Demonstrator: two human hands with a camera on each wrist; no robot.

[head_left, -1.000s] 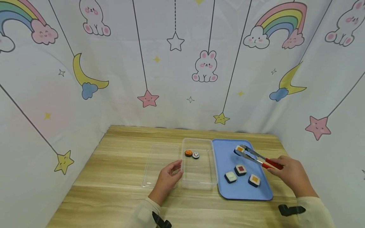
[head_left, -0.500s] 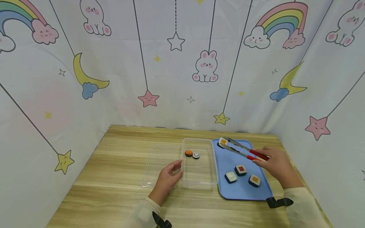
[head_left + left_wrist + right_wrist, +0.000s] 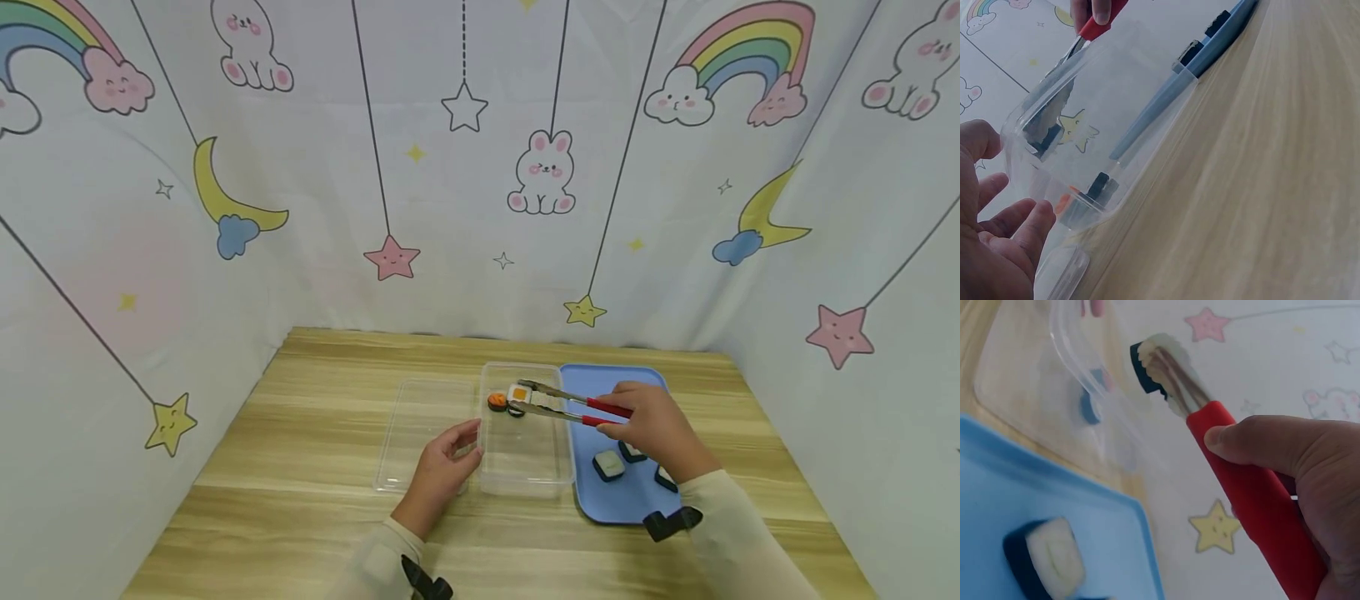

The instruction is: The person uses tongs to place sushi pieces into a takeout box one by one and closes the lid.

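Note:
My right hand (image 3: 652,421) grips red-handled metal tongs (image 3: 609,407) that pinch a square sushi piece (image 3: 519,392) with a yellow-orange centre. That piece hangs over the clear plastic container (image 3: 525,483), towards its back left. Inside the container sit an orange-topped sushi piece (image 3: 497,402) and a round sushi roll (image 3: 517,412), the roll partly hidden by the tongs. My left hand (image 3: 437,468) touches the container's left wall with loosely bent fingers; in the left wrist view its fingertips (image 3: 1041,214) lie against the plastic.
To the container's right lies a blue tray (image 3: 600,504) bearing a white-topped sushi piece (image 3: 608,465) and two others partly covered by my right arm. A clear lid (image 3: 405,425) lies on the wooden table (image 3: 300,500) at left. A patterned cloth (image 3: 420,317) surrounds the table.
My right hand has carried the tongs and the pinched sushi piece leftward from above the blue tray to above the clear container. My left hand has stayed at the container's side.

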